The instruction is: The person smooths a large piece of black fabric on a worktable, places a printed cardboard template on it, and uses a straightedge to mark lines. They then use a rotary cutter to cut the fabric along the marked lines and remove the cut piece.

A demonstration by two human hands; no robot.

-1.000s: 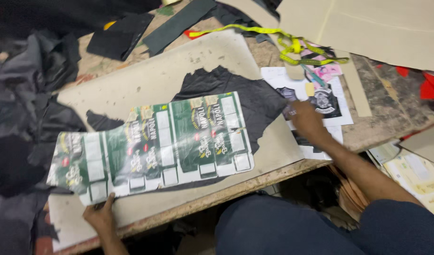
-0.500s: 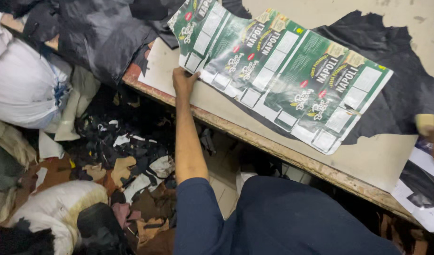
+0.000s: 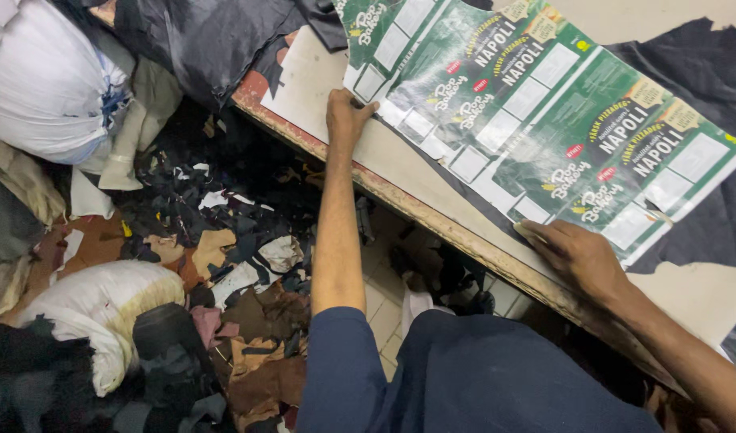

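While both hands are down on the desk [image 3: 432, 210], neither one is clenched. The left hand [image 3: 345, 119] lies flat with fingers spread loose, pressing the near-left corner of a big green printed cardboard sheet [image 3: 544, 112]. The right hand [image 3: 578, 255] sits at the sheet's near edge, fingers curled onto it, and I honestly can't tell if it's pinching the edge or just holding it down. That sheet lies flat and slanted across the desk, on top of a black leather piece [image 3: 689, 72] that sticks out past it on the far right. More dark leather [image 3: 208, 40] is heaped at the desk's left end. Down on the floor it's a mess of leather scraps [image 3: 224, 265] in black, brown and tan, plus a couple of stuffed white sacks [image 3: 47, 80].
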